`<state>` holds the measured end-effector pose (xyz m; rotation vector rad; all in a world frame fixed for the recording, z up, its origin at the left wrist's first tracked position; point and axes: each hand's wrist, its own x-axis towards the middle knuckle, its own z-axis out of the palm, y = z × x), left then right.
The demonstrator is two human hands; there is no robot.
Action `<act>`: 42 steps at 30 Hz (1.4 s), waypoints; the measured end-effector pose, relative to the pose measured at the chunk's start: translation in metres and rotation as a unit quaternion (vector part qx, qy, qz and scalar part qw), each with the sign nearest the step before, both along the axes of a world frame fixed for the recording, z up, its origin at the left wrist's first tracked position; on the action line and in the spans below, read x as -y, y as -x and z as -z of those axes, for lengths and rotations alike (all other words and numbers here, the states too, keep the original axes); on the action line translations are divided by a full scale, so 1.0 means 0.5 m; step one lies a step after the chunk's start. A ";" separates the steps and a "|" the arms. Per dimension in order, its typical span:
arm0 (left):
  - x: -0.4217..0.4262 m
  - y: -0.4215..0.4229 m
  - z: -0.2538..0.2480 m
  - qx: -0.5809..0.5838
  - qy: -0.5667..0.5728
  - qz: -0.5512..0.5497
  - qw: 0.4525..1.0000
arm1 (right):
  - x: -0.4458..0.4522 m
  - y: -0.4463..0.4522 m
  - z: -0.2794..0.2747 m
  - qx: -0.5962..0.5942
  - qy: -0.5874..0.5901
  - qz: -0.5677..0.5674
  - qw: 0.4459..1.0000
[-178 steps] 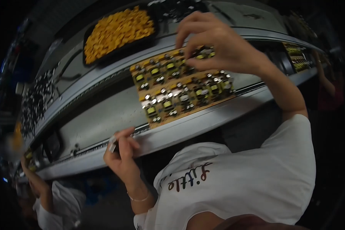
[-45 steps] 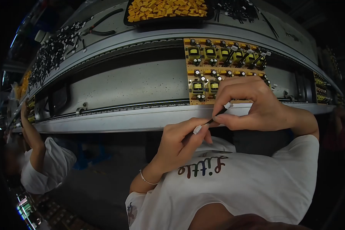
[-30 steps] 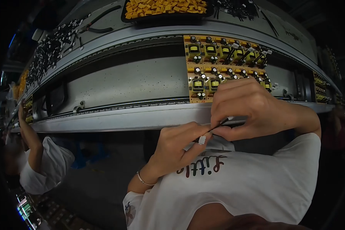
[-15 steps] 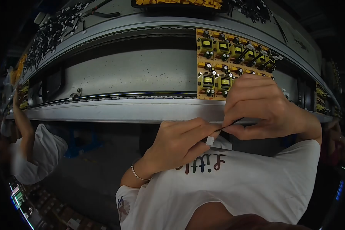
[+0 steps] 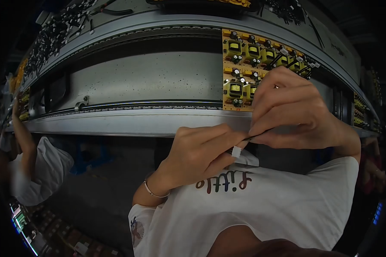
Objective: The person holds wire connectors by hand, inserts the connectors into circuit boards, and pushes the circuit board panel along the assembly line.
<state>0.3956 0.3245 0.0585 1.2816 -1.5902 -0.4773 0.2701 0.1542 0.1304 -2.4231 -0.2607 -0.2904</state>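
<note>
My left hand (image 5: pixel 199 152) is closed around a short black wire lead whose white plug connector (image 5: pixel 236 151) sticks out below the fingertips. Thumb and forefinger of my right hand (image 5: pixel 296 113) pinch the black wire (image 5: pixel 248 138) where it leaves my left fingers. Both hands meet in front of my chest, just on the near side of the rail. Beyond my right hand lies a panel of circuit boards (image 5: pixel 225 64) with yellow transformers and capacitors, partly hidden by that hand. Several black leads with white connectors (image 5: pixel 284 52) stand up from its far row.
The panel sits on a conveyor with metal side rails (image 5: pixel 158 124). Behind it are a heap of black leads (image 5: pixel 47 47), pliers (image 5: pixel 116 12), a black tray of yellow parts (image 5: pixel 206 3) and another lead pile (image 5: pixel 285 10). A co-worker's arm (image 5: pixel 25 132) reaches in at left.
My right hand's fingers have shifted slightly along the wire, closer to my left fingertips, and less wire shows past them. The white connector has turned a little. The view has shifted slightly.
</note>
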 end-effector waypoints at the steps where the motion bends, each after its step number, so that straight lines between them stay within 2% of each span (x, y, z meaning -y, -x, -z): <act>1: 0.001 -0.001 -0.001 0.010 0.001 -0.007 1.000 | 0.001 0.001 0.002 -0.006 -0.008 0.006 1.000; 9: 0.012 -0.011 -0.005 0.018 0.008 -0.032 0.999 | 0.022 -0.010 -0.026 -0.007 0.027 0.006 1.000; 11: 0.014 -0.029 -0.001 -0.036 -0.031 -0.081 0.996 | 0.062 -0.016 -0.024 0.036 0.134 0.096 0.986; 12: 0.015 -0.034 0.011 -0.061 -0.030 -0.108 0.992 | 0.086 -0.014 -0.011 0.007 0.191 0.133 0.972; 13: 0.020 -0.036 0.016 -0.061 -0.030 -0.107 0.992 | 0.086 -0.020 -0.004 0.007 0.192 0.134 0.972; 14: 0.024 -0.037 0.019 -0.100 -0.045 -0.137 0.984 | 0.081 -0.028 0.001 -0.017 0.291 0.161 0.943; 16: 0.025 -0.039 0.021 -0.140 -0.062 -0.168 0.974 | 0.083 -0.036 0.014 -0.042 0.385 0.183 0.904; 19: 0.021 -0.043 0.025 -0.149 -0.094 -0.171 0.969 | 0.093 -0.043 0.031 -0.086 0.422 0.173 0.886; 21: 0.025 -0.044 0.031 -0.195 -0.034 -0.154 0.968 | 0.098 -0.045 0.038 -0.095 0.426 0.177 0.882; 25: 0.019 -0.049 0.032 -0.237 -0.031 -0.138 0.961 | 0.097 -0.044 0.043 -0.044 0.393 0.164 0.904; 28: 0.019 -0.045 0.035 -0.237 -0.032 -0.155 0.958 | 0.085 -0.050 0.030 -0.132 0.395 0.199 0.887; 31: 0.020 -0.041 0.036 -0.234 -0.046 -0.172 0.956 | 0.089 -0.049 0.035 -0.086 0.420 0.174 0.886; 34: 0.021 -0.043 0.037 -0.233 -0.041 -0.173 0.956 | 0.073 -0.058 0.021 -0.172 0.358 0.232 0.888; 40: 0.023 -0.049 0.048 -0.217 -0.005 -0.163 0.962 | 0.084 -0.049 0.030 -0.101 0.396 0.187 0.893; 42: 0.020 -0.048 0.041 -0.220 -0.022 -0.161 0.962 | 0.061 -0.064 0.011 -0.187 0.349 0.249 0.884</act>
